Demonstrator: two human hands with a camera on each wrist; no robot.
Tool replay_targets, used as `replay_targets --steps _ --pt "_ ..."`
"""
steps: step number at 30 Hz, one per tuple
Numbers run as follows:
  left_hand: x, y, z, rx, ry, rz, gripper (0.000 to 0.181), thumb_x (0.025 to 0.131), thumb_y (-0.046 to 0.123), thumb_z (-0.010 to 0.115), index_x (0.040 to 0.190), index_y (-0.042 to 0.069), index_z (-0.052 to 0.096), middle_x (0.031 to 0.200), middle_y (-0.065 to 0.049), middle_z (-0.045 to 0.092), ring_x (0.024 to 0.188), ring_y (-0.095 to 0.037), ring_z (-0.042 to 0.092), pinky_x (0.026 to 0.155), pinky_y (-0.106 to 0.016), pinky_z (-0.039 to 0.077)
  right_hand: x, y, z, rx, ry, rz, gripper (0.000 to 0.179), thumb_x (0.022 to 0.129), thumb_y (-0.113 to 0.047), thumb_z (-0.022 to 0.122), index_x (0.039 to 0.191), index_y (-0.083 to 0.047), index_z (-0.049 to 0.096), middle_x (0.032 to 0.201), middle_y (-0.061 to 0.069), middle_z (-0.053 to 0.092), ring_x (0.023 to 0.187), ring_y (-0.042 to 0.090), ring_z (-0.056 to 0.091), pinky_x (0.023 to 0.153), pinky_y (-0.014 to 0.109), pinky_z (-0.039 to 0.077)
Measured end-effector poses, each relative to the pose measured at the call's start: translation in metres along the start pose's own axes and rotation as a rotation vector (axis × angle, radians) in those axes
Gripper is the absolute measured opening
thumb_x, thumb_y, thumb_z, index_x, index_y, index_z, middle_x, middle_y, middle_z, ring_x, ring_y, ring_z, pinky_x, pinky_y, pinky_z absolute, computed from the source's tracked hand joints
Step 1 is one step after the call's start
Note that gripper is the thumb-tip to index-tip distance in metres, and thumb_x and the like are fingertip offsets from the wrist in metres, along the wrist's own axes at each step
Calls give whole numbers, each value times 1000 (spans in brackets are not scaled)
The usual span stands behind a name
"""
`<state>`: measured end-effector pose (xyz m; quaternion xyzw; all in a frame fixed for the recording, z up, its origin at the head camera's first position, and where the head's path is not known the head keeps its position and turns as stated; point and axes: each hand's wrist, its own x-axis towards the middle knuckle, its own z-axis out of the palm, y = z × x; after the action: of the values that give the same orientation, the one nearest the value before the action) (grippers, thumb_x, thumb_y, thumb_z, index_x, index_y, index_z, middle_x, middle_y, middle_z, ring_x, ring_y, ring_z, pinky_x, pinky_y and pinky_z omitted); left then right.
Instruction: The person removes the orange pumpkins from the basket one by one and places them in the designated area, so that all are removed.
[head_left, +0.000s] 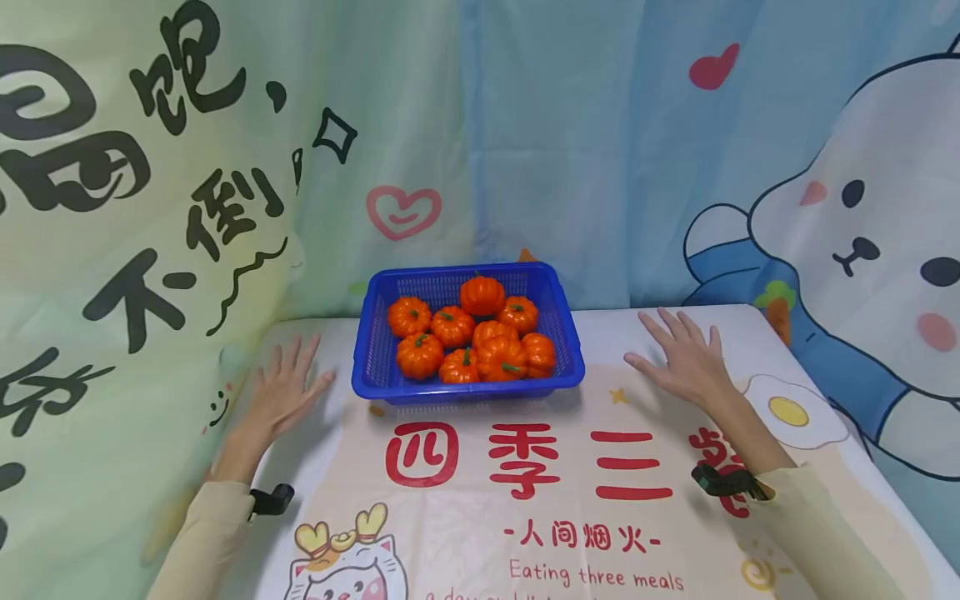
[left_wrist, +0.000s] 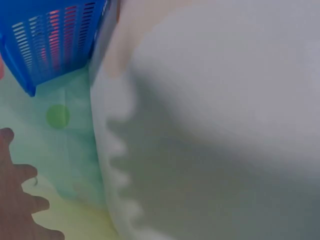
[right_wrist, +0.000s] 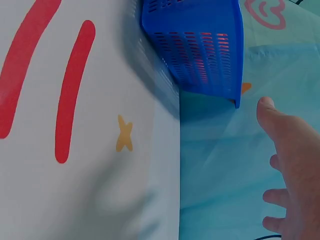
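Note:
A blue plastic basket (head_left: 468, 392) with slotted walls stands at the back middle of the table, holding several small orange pumpkins (head_left: 421, 356). To its left is my left hand (head_left: 281, 396), fingers spread and holding nothing, apart from the basket. My right hand (head_left: 686, 358) is on the basket's other side, also spread and not touching it. In the left wrist view, part of the left hand (left_wrist: 22, 200) shows at the lower left, with the basket (left_wrist: 50, 45) above. The right wrist view has the right hand (right_wrist: 295, 170) at the right edge, below the basket (right_wrist: 200, 55).
A printed tablecloth (head_left: 540, 454) with red characters covers the table. Behind the basket hangs a blue-green curtain (head_left: 555, 167) with cartoon prints. Each wrist wears a small dark camera, such as the right wrist camera (head_left: 727, 482).

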<state>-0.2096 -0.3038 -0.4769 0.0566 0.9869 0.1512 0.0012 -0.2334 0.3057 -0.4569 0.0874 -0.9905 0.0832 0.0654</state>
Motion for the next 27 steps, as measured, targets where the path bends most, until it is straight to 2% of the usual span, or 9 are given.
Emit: replay_targets --steps 5,12,16,19,22,24,27 --pt "1 0 2 -10 -9 7 75 98 61 29 157 27 -1 164 -18 1 144 -56 2 107 -79 5 3 -4 0 12 -16 -1 86 85 -68 49 155 -22 25 159 22 24 143 50 19 108 78 4" --pt "0 2 -1 -24 -2 15 75 99 59 32 158 25 1 163 -20 4 144 -56 2 106 -79 5 5 -8 1 18 -22 -12 86 86 -67 49 154 -22 26 159 22 24 143 49 19 108 78 4" --pt "1 6 -2 -46 1 31 74 99 58 32 158 24 2 163 -20 6 145 -55 5 108 -77 8 6 -10 1 27 -4 -25 85 86 -66 51 154 -21 28 158 22 26 143 48 20 108 78 5" --pt "4 9 -2 -86 28 56 72 100 55 33 158 21 7 162 -22 11 145 -54 10 110 -74 12 7 -11 2 27 4 -38 84 86 -65 51 153 -20 28 157 22 28 142 48 22 108 78 7" --pt "10 15 -1 -182 76 81 69 101 50 35 157 18 12 160 -24 19 145 -51 17 112 -69 16 7 -12 2 56 3 -42 84 86 -63 53 153 -19 29 156 22 29 142 48 24 109 76 11" --pt "17 21 -1 -289 101 96 66 103 45 35 157 15 13 159 -23 21 145 -48 20 114 -66 18 9 -13 2 109 1 -43 83 88 -60 54 153 -17 29 156 23 29 142 47 25 108 75 16" --pt "31 32 1 -489 107 96 63 104 43 30 157 14 13 159 -21 24 146 -43 23 116 -61 20 14 -19 0 210 -10 -35 81 90 -56 56 153 -14 28 156 23 28 142 47 25 107 74 23"
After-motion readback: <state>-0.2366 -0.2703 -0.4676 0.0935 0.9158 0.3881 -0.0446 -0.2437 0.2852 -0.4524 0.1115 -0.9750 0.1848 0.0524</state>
